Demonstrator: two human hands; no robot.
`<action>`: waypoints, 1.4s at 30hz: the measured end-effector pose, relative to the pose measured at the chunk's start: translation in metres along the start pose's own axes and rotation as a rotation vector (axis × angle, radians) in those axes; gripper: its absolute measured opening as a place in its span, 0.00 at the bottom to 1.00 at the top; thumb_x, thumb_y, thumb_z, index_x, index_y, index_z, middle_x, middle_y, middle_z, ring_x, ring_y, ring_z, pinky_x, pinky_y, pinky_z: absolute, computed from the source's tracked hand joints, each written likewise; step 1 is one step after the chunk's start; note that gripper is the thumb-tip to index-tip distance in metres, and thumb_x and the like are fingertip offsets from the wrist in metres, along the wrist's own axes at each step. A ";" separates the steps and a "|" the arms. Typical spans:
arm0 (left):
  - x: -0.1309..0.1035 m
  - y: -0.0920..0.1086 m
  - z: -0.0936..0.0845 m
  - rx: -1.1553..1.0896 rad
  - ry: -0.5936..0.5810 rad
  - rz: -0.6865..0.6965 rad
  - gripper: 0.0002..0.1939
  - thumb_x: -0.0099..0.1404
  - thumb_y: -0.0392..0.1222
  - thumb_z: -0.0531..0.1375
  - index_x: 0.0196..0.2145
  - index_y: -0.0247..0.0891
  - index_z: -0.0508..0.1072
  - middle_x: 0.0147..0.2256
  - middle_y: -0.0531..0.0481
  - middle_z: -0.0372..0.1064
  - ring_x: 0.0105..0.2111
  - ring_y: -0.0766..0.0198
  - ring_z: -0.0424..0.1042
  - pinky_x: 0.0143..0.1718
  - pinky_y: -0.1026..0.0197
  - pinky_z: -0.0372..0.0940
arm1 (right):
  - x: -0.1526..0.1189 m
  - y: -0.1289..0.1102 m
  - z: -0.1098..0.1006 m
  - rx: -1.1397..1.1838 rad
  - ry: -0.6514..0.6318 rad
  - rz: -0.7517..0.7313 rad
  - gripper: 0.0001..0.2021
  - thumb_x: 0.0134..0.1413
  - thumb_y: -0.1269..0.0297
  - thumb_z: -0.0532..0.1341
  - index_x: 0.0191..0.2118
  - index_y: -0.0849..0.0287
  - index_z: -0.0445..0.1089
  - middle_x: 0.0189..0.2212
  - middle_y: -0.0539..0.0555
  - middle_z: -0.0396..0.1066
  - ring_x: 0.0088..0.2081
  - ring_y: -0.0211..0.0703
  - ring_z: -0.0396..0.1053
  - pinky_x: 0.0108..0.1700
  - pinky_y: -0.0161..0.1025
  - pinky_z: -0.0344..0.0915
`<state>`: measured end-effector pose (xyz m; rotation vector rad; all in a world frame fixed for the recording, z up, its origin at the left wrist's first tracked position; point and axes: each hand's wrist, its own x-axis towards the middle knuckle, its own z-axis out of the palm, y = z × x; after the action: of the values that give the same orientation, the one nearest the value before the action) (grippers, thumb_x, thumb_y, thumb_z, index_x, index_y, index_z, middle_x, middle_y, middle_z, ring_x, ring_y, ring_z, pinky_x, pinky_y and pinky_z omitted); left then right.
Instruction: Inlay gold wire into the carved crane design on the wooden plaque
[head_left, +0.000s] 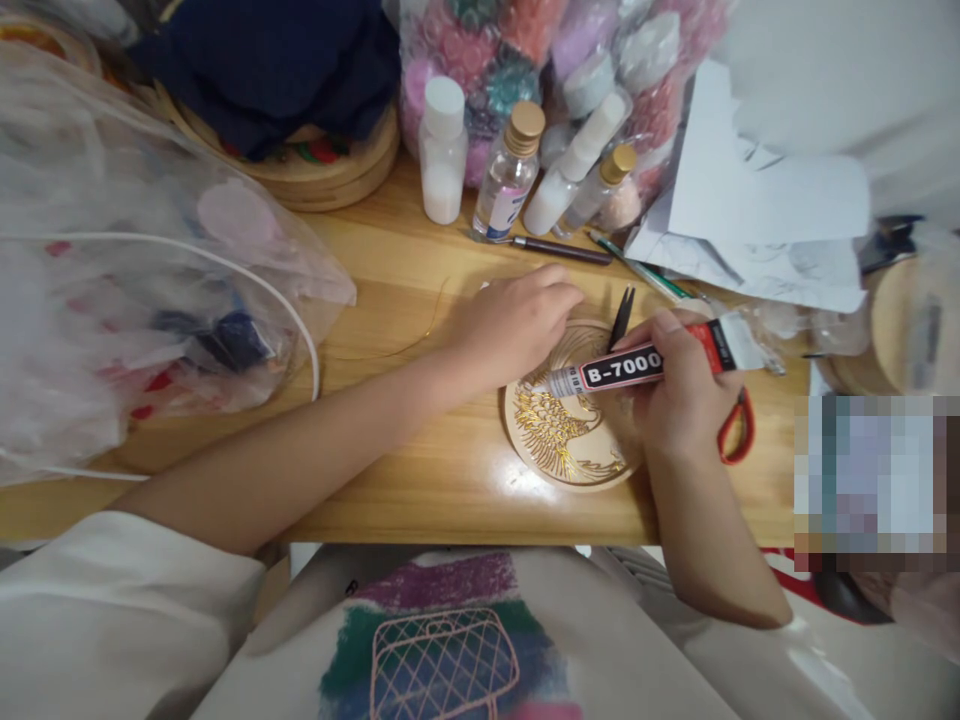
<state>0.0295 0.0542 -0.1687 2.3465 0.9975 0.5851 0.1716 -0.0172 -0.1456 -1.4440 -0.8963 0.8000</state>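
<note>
A round wooden disc (pixel 517 440) with a carved bird design lies flat on the table, gold strands filling part of its grooves. My left hand (pixel 517 325) rests over its upper left rim, closed, with bent fingers whose tips are hidden. My right hand (pixel 686 385) is wrapped around a B-7000 glue tube (pixel 619 368). The tube tilts left, with its nozzle over the gold-filled part; whether it touches cannot be made out. Black tweezers (pixel 622 315) lie by the disc's far edge. Red-handled scissors (pixel 739 430) show partly behind my right wrist.
Several small bottles (pixel 506 180) stand at the back, before a bubble-wrapped bundle (pixel 517 40). A dark pen (pixel 562 250) and thin gold wire (pixel 431 325) lie nearer. Left are a plastic bag (pixel 112 300), white cable (pixel 247 262) and round wooden box (pixel 337 175); papers (pixel 772 210) lie right.
</note>
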 end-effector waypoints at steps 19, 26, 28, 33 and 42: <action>0.001 0.002 -0.002 0.020 -0.019 -0.022 0.13 0.67 0.33 0.51 0.42 0.38 0.75 0.46 0.45 0.73 0.44 0.56 0.73 0.43 0.55 0.67 | 0.004 0.000 0.002 0.044 0.075 0.010 0.09 0.45 0.66 0.65 0.19 0.58 0.67 0.15 0.48 0.68 0.15 0.34 0.60 0.14 0.32 0.54; 0.000 0.000 -0.001 0.023 -0.004 -0.008 0.13 0.67 0.33 0.51 0.41 0.38 0.75 0.45 0.46 0.73 0.44 0.57 0.73 0.43 0.55 0.67 | 0.005 -0.003 0.004 0.057 0.103 0.007 0.09 0.42 0.65 0.65 0.18 0.59 0.66 0.15 0.48 0.67 0.15 0.32 0.60 0.15 0.30 0.54; 0.000 0.001 -0.001 0.019 -0.004 -0.009 0.13 0.67 0.33 0.51 0.41 0.38 0.75 0.45 0.46 0.73 0.44 0.57 0.73 0.43 0.55 0.67 | 0.005 -0.003 0.004 0.061 0.131 -0.001 0.09 0.40 0.65 0.65 0.17 0.58 0.66 0.14 0.48 0.66 0.16 0.32 0.60 0.16 0.31 0.56; 0.001 0.003 -0.003 0.015 -0.046 -0.052 0.13 0.67 0.32 0.51 0.41 0.37 0.75 0.45 0.45 0.72 0.45 0.55 0.73 0.43 0.54 0.67 | 0.005 -0.003 0.003 0.057 0.134 0.034 0.09 0.40 0.65 0.66 0.18 0.58 0.67 0.15 0.48 0.66 0.16 0.34 0.60 0.14 0.32 0.54; -0.001 -0.001 0.000 0.017 0.009 -0.007 0.13 0.66 0.33 0.52 0.40 0.39 0.75 0.45 0.47 0.73 0.43 0.57 0.73 0.41 0.56 0.67 | 0.006 -0.006 0.002 0.062 0.148 0.019 0.10 0.39 0.64 0.65 0.16 0.58 0.66 0.13 0.48 0.66 0.14 0.33 0.59 0.13 0.31 0.54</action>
<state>0.0287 0.0539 -0.1697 2.3565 1.0181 0.5872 0.1716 -0.0111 -0.1392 -1.4396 -0.7403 0.7188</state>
